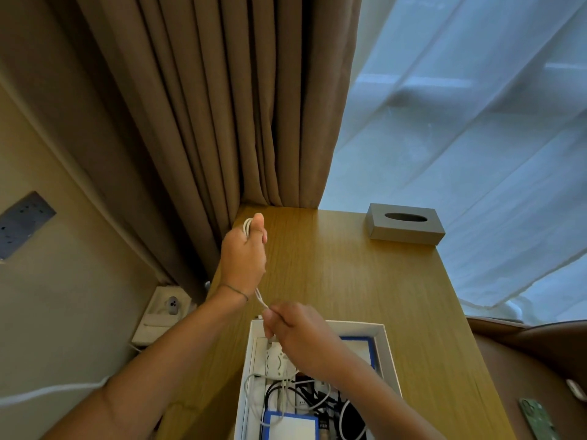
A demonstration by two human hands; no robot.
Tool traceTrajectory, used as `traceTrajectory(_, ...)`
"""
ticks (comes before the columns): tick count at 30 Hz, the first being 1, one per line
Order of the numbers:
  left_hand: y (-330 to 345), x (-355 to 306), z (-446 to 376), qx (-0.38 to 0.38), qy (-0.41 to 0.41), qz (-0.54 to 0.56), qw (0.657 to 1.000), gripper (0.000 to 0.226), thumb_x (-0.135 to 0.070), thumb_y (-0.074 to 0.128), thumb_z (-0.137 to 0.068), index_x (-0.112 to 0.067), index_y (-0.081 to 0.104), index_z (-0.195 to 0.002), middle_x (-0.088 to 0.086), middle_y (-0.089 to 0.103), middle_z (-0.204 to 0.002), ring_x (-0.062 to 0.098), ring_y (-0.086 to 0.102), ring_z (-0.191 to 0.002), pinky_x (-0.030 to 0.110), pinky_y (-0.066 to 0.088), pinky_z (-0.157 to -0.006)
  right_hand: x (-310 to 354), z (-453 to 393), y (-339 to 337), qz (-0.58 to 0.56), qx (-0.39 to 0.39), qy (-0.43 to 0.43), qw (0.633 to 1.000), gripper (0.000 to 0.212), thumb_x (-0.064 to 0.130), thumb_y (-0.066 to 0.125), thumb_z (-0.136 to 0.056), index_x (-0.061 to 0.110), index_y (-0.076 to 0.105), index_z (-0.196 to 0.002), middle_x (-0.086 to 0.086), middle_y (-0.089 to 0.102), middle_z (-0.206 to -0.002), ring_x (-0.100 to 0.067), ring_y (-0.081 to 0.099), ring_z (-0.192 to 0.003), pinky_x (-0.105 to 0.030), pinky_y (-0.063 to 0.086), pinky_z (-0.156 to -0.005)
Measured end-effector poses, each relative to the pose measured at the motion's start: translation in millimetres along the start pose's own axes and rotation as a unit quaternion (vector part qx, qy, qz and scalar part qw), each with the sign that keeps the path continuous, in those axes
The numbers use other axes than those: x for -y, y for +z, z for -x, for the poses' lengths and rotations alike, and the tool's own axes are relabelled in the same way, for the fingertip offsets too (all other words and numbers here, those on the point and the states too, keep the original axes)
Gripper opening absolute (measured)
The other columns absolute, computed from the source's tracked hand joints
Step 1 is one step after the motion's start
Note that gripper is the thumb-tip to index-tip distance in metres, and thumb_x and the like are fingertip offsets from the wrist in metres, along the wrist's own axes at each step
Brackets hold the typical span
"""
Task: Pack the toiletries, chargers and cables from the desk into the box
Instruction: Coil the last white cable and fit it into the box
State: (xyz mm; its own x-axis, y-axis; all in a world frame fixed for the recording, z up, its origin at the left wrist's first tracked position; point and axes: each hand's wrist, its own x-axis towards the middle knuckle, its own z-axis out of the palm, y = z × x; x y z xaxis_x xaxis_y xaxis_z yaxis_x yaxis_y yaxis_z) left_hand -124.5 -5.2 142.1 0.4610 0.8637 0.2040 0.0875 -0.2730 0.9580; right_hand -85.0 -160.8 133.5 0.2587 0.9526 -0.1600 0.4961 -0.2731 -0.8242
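the left hand (244, 252) is raised over the wooden desk (365, 296), fist closed around coiled loops of a white cable (247, 225). the cable runs down from that fist to the right hand (298, 333), which pinches its lower stretch between fingers just above the white box (317, 325). the box sits on the desk's near edge, already holding tangled black and white cables, a white charger (275, 360) and blue-edged cartons. a grey tissue box (405, 227) stands at the desk's far right corner.

The desk (365, 296) is smooth matt wood (fine grain), the curtain (222, 106) brown woven cloth.
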Motion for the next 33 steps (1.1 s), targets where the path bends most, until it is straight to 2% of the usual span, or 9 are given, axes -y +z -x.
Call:
traceTrajectory(4,-8,15,-2,0.094,0.090,-0.126,0.983,0.063,-0.059,0.029,-0.101,-0.016,0.045,-0.057,-0.007,0.039,-0.049,0.008,0.036,-0.044,0.030,0.032,-0.048,6,16,-30,0.007,-0.009,-0.004,1.000,0.033,0.035,0.040,-0.108,0.031,0.055,-0.079,0.007,0.054,-0.067,-0.003,0.048,-0.054,-0.025,0.047,-0.056)
traceTrajectory(8,-11,21,9,0.268,0.062,-0.149,0.950,0.075,-0.080,0.010,-0.089,-0.023,0.042,-0.053,-0.006,0.041,-0.051,0.007,0.037,-0.047,0.028,0.031,-0.057,8,20,-63,0.034,-0.040,-0.016,0.998,0.030,0.031,0.044,-0.106,0.024,0.060,-0.082,0.002,0.057,-0.071,-0.025,0.057,-0.066,-0.042,0.054,-0.070)
traceTrajectory(11,-10,16,23,0.397,0.007,-0.112,0.911,0.091,-0.095,0.005,-0.071,-0.015,0.048,-0.060,-0.002,0.042,-0.054,0.014,0.036,-0.050,0.029,0.032,-0.054,7,16,-79,0.047,-0.055,-0.022,0.997,0.028,0.033,0.047,-0.105,0.026,0.061,-0.082,-0.005,0.063,-0.075,-0.027,0.061,-0.072,-0.043,0.056,-0.074)
traceTrajectory(13,-10,10,34,0.473,-0.022,-0.054,0.879,0.092,-0.095,0.012,-0.070,-0.011,0.047,-0.063,-0.010,0.042,-0.055,0.009,0.034,-0.049,0.020,0.033,-0.050,5,10,-85,0.054,-0.072,-0.034,0.995,0.028,0.035,0.049,-0.104,0.030,0.059,-0.077,-0.005,0.065,-0.075,-0.026,0.062,-0.072,-0.044,0.057,-0.073)
traceTrajectory(16,-6,2,48,0.522,0.000,-0.030,0.852,0.059,-0.079,0.045,-0.084,-0.026,0.042,-0.058,-0.012,0.038,-0.053,0.011,0.031,-0.047,0.026,0.031,-0.048,-1,3,-86,0.045,-0.095,-0.043,0.993,0.029,0.036,0.053,-0.102,0.031,0.059,-0.074,0.000,0.059,-0.066,-0.029,0.059,-0.067,-0.045,0.054,-0.067)
traceTrajectory(19,-5,-3,55,0.447,0.000,0.014,0.894,0.045,-0.053,0.052,-0.095,-0.022,0.055,-0.063,-0.010,0.046,-0.051,0.009,0.037,-0.045,0.022,0.032,-0.048,-11,-1,-83,0.014,-0.119,-0.038,0.992,0.031,0.037,0.052,-0.102,0.025,0.060,-0.075,-0.002,0.054,-0.062,-0.022,0.052,-0.056,-0.046,0.051,-0.062)
traceTrajectory(23,-3,-5,60,0.218,-0.020,0.046,0.975,0.042,-0.033,0.042,-0.107,-0.009,0.074,-0.095,0.006,0.074,-0.071,0.019,0.054,-0.046,0.023,0.042,-0.043,-24,-5,-67,-0.066,-0.148,-0.026,0.987,0.034,0.032,0.046,-0.105,0.020,0.058,-0.075,0.006,0.049,-0.062,-0.012,0.046,-0.056,-0.043,0.045,-0.057)
traceTrajectory(28,13,-8,66,0.117,-0.085,0.149,0.978,0.040,-0.025,0.040,-0.106,-0.006,0.074,-0.109,0.008,0.078,-0.101,0.023,0.073,-0.097,0.031,0.060,-0.081,-25,-13,-33,-0.155,-0.184,-0.028,0.970,0.036,0.031,0.042,-0.108,0.038,0.061,-0.078,0.020,0.058,-0.062,0.000,0.049,-0.055,-0.019,0.040,-0.055)
traceTrajectory(33,24,-8,62,0.078,-0.143,0.245,0.956,0.046,-0.032,0.035,-0.108,-0.003,0.066,-0.091,0.016,0.076,-0.103,0.028,0.072,-0.103,0.041,0.057,-0.087,-18,-20,-7,-0.195,-0.225,-0.026,0.954,0.033,0.028,0.041,-0.108,0.027,0.064,-0.084,0.007,0.063,-0.071,-0.017,0.058,-0.063,-0.041,0.050,-0.059)
